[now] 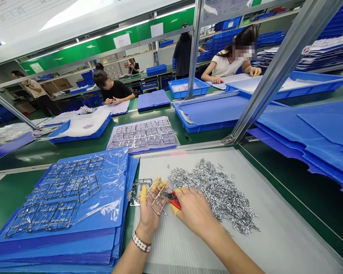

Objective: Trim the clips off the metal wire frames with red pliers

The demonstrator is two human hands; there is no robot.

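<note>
Pliers (175,204) with red handles sit in your right hand (194,209), that grip closed around them, their dark nose close against the right side of a wire frame (156,196). Your left hand (148,217) holds this frame above the pale sheet (185,247), the grip curled about it, thumb by its left edge and fingers behind the far side. To work well, hold the frame steady and turned toward the nose, move the tool from the wrist, and squeeze gently so that the thin bars don't bend; mind the fingertips behind the wire. A pile of small links (220,194) lies just beyond your right knuckles, so leave room not to scatter it. A darker frame (144,180) lies by your left thumb, partly covered by it, and other frames (57,215) lie on the stack of blue sheets (103,232) on the green surface (5,198). You can't tell whether the plier tips pinch a link or only touch the wire; your curled right fingers are partly hidden, and both forearms run out of view
</note>
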